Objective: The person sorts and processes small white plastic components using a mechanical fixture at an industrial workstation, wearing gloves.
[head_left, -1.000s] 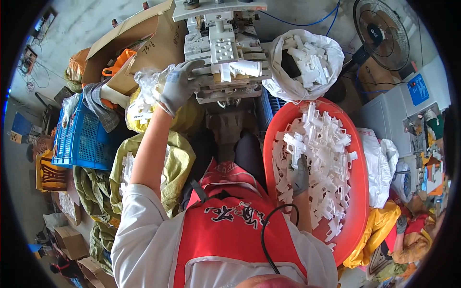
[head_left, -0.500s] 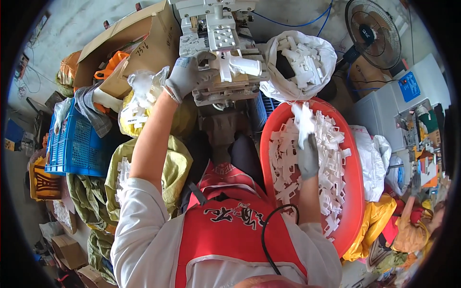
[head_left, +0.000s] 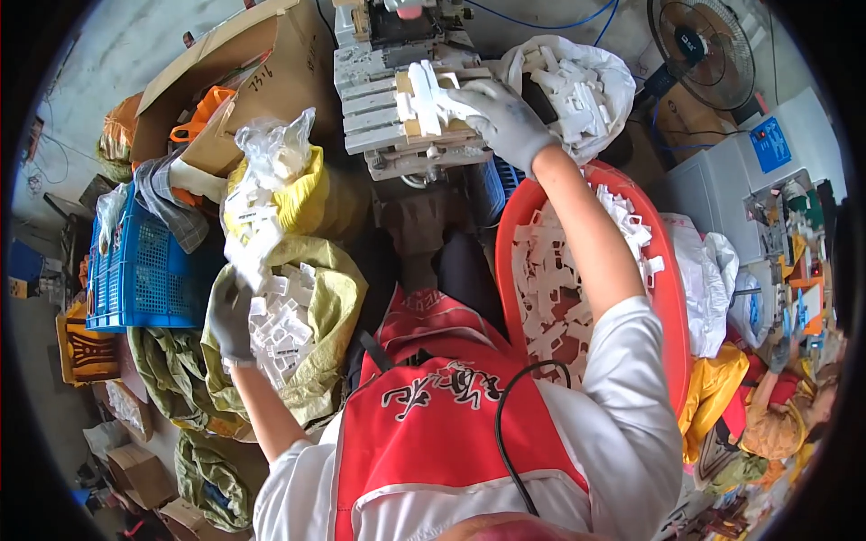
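My right hand (head_left: 507,119), in a grey glove, reaches forward and grips a white plastic part (head_left: 426,97) that lies on the slatted top of a pale bench machine (head_left: 379,122). Low on the left, my gloved left hand (head_left: 230,316) is over an open yellow-green sack (head_left: 338,302) filled with white plastic parts (head_left: 287,323). Its fingers curl on a white plastic piece (head_left: 249,254) at their tips. A red apron covers my chest, with a black cable across it.
An orange tub (head_left: 669,307) heaped with white parts stands on the right, under my right arm. Behind it sits a white bag of parts (head_left: 582,79). A blue crate (head_left: 144,270), a cardboard box (head_left: 271,63), a yellow sack (head_left: 302,194) and a fan (head_left: 704,45) surround the machine.
My left hand left the machine and dropped to the sack on the left. My right hand rose from the orange tub to the machine with a white part.
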Demonstrator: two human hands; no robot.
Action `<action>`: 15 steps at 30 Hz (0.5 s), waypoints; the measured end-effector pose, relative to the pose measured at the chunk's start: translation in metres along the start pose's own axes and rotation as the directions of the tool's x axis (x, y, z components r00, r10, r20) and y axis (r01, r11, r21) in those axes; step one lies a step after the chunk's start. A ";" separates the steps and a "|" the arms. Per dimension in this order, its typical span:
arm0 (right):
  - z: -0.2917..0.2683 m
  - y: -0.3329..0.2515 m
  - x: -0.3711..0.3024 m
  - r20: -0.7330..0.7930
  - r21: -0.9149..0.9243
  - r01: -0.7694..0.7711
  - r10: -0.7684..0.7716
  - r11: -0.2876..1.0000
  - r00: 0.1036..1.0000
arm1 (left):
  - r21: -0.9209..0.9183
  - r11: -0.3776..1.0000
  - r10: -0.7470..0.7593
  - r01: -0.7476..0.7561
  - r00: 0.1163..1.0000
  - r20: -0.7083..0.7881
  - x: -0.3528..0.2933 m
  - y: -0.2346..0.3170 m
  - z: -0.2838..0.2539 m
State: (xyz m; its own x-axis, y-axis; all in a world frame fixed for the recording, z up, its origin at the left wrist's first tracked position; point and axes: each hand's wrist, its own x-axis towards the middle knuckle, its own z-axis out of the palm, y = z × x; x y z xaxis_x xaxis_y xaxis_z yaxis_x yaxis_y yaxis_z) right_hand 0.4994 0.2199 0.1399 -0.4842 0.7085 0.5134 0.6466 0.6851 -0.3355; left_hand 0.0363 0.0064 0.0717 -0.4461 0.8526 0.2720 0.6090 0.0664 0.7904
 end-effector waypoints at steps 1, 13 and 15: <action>-0.001 0.005 0.001 0.059 0.005 -0.007 0.007 1.000 0.998 | 0.218 0.975 -0.030 0.028 1.000 0.007 -0.013 -0.008 -0.019; 0.042 0.094 -0.194 0.145 -0.081 -0.645 0.649 0.760 0.747 | 0.315 0.912 -0.210 0.263 0.959 -0.192 -0.073 -0.118 -0.103; 0.071 0.095 -0.245 0.448 -0.178 -0.699 0.689 0.693 0.569 | 0.364 0.900 -0.178 0.238 0.965 -0.192 -0.061 -0.101 -0.098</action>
State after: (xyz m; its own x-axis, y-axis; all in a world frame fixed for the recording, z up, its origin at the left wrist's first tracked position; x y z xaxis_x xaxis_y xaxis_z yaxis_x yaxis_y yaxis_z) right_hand 0.6373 0.1239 -0.0740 -0.0940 0.9515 -0.2930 0.8915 -0.0506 -0.4502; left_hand -0.0618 -0.1027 0.0292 -0.6649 0.7114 0.2277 0.6808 0.4518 0.5766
